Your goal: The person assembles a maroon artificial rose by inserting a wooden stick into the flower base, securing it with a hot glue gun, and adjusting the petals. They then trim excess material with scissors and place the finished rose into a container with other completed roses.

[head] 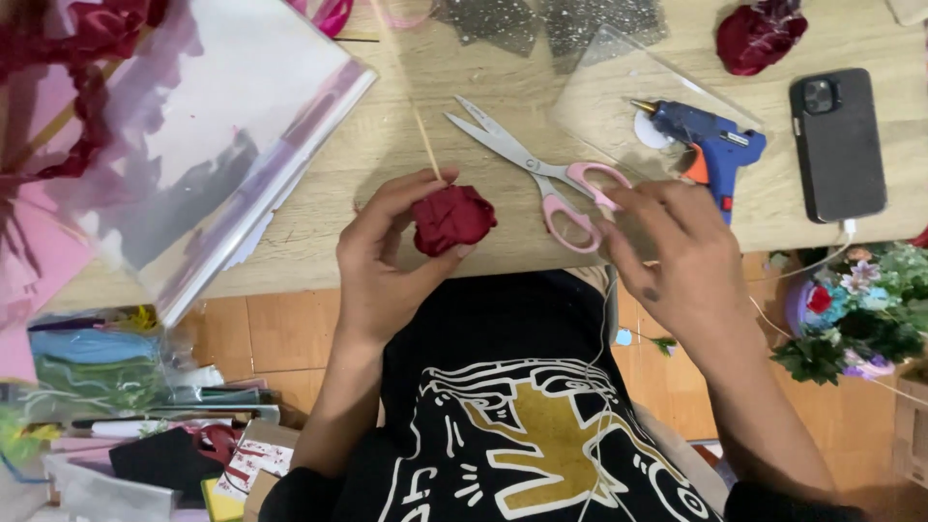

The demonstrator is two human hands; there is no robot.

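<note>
My left hand point(382, 256) grips a dark red fabric rose point(452, 218) mounted on a thin wooden stick point(425, 145) that points away over the table. My right hand point(677, 256) rests at the table's near edge, its fingers touching the pink handles of a pair of scissors point(541, 172) whose silver blades lie open on the wooden table point(387, 145). Whether the fingers are through the handles is not clear.
A blue glue gun point(710, 140) lies on a clear plastic sheet, beside a black phone point(837, 143) on a cable. Clear wrapping sheets point(213, 126) cover the left. Red fabric point(759, 34) sits far right. Artificial flowers point(855, 309) and craft supplies point(116, 406) are on the floor.
</note>
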